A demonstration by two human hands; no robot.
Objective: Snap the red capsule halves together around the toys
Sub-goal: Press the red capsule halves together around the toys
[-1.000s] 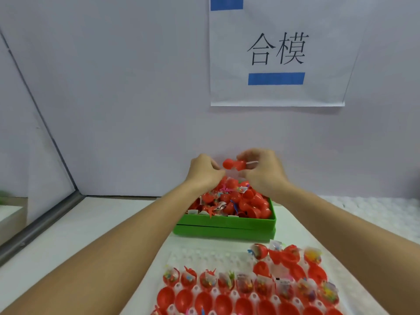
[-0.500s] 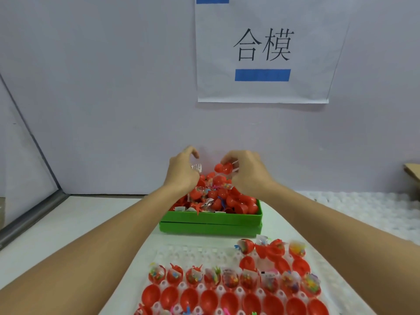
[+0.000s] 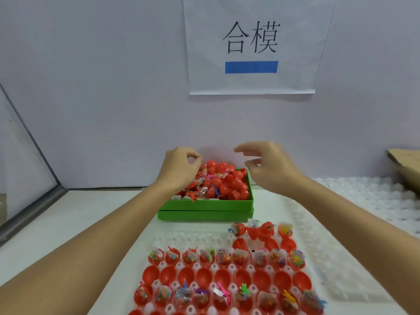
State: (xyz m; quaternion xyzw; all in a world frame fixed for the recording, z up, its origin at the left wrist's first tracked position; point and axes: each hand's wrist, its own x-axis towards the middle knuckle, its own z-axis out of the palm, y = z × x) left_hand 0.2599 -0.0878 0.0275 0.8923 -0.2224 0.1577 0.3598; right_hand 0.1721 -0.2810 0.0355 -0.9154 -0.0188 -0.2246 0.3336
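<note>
A green box (image 3: pixel 205 211) at the back holds a heap of closed red capsules (image 3: pixel 229 181) and loose toy packets. In front, a white dimpled tray (image 3: pixel 191 241) carries rows of red capsule halves: one row filled with toys (image 3: pixel 223 256), one row of hollow halves (image 3: pixel 223 277), and another filled row (image 3: pixel 223 297) nearest me. My left hand (image 3: pixel 180 169) hovers over the box's left side with fingers curled and thumb meeting fingertips; nothing shows in it. My right hand (image 3: pixel 270 165) hovers above the box's right rim, fingers loosely bent and holding nothing.
A paper sign (image 3: pixel 251 45) hangs on the grey wall behind. More white dimpled trays (image 3: pixel 368 197) lie at the right, with a cardboard piece (image 3: pixel 405 163) at the far right. A metal rail (image 3: pixel 29 215) runs along the left edge of the white table.
The red capsule pressed between both hands a second ago is gone from them and lies in the box. The hands have drawn apart, the right one opening.
</note>
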